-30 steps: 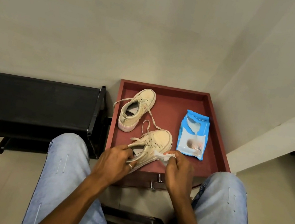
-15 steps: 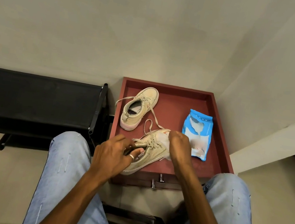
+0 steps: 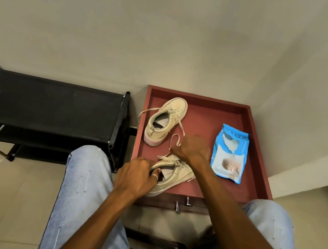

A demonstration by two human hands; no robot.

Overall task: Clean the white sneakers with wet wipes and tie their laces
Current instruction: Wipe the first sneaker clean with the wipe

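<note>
Right hand [image 3: 192, 148], clenched on something unseen, has moved from the near sneaker's [image 3: 174, 173] side over its toe, left hand [image 3: 137, 174] gripping its heel: wiping continues.

Light-blue jeans [image 3: 83, 187], finger ring [image 3: 155, 176], bare forearms

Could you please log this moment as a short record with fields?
surface: red tray
near sneaker: on tray's front edge, laces loose
far sneaker: on tray, untied
wipes pack: blue, lying on tray's right side
left hand: gripping near sneaker's heel collar
right hand: closed over near sneaker's toe; wipe not visible
beside tray: black rack
</note>
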